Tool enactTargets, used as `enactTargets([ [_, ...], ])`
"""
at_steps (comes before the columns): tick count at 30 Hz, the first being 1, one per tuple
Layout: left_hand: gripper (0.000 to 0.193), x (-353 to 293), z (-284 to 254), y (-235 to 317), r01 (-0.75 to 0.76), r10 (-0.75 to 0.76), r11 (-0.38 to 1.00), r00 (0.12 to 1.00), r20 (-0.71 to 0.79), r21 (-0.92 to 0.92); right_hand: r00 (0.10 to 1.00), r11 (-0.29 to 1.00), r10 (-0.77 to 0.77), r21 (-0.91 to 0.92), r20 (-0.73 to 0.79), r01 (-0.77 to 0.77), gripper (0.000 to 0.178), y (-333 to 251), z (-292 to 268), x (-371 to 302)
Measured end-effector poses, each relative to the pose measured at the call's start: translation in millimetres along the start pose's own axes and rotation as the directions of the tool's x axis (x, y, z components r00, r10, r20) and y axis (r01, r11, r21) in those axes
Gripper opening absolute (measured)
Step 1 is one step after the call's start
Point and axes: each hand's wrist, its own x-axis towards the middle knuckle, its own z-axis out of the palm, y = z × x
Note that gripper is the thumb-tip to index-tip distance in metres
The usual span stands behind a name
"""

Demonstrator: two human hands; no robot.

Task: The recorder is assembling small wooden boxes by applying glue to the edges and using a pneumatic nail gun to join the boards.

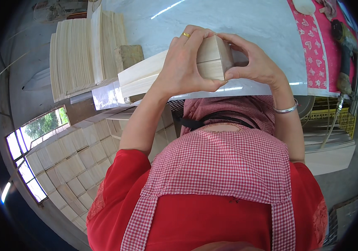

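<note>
Around pale wood, both hands half-curled

Beyond the pale wooden piece, we have open tabletop to pass over; to our left a stack of thin boards blocks the way, to our right a dark tool.

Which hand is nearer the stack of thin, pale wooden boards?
Left. The left hand is to the right of the board stack; the right hand is farther right.
</note>
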Motion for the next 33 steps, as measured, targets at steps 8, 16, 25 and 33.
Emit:
enactTargets([
  [8, 0.086, -2.5, 2.0, -0.1, -0.002, 0.002, 1.000, 1.000, -0.017, 0.002, 0.996, 0.992, -0.088, -0.092, -0.014, 0.087, 0.095, 0.8, 4.1, -6.1],
  [16, 0.086, 2.6, 0.5, -0.8, -0.037, 0.037, 0.999, 0.999, -0.021, -0.012, 0.945, 0.900, -0.304, -0.361, -0.117, 0.245, 0.078, -21.6, 34.3, -43.5],
  [25, 0.082, 2.3, -5.3, 2.5, -0.014, 0.011, 0.998, 0.998, -0.059, -0.054, 0.956, 0.822, -0.248, -0.556, -0.157, 0.122, 0.050, -39.3, 29.6, -85.1],
  [33, 0.081, -6.7, -3.1, 7.5, 0.007, -0.009, 0.999, 0.999, -0.050, -0.044, 0.678, 0.626, -0.473, -0.756, -0.563, -0.190, 0.009, -61.0, -140.9, -62.0],
])
